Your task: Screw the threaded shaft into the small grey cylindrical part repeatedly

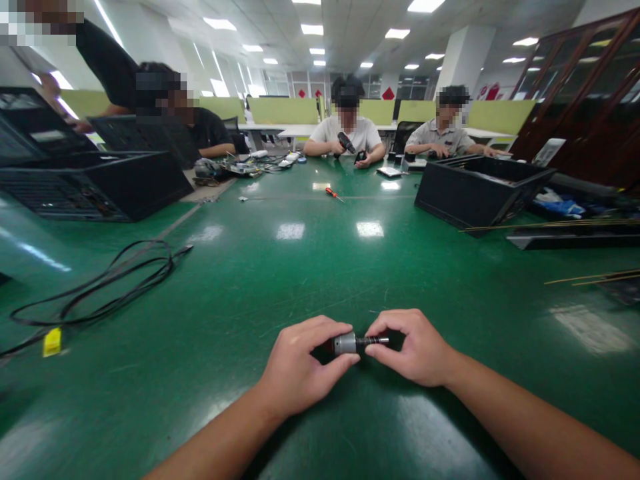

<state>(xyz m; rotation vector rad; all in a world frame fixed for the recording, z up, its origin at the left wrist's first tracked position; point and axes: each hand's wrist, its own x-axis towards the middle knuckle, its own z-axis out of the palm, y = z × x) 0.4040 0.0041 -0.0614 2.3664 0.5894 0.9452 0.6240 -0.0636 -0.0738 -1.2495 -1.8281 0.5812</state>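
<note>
A small silver metal cylinder (345, 343) with a thin, ridged shaft (373, 341) lies level in front of me, just over the green table. My left hand (307, 360) grips the cylinder between thumb and fingers, and its left end is partly hidden in that grip. From the other side, my right hand (415, 347) pinches the thin shaft with thumb and forefinger. The shaft's bright tip shows between those fingers. Whether the ridges are a thread or a coiled spring cannot be made out.
Black cable (120, 287) with a yellow tag (52, 342) lies left. A red screwdriver (334, 194) lies farther ahead. Black computer cases stand left (95, 187) and right (473, 193). Thin rods (595, 277) lie right. Across the table, a person holds a power drill (346, 142); others work nearby.
</note>
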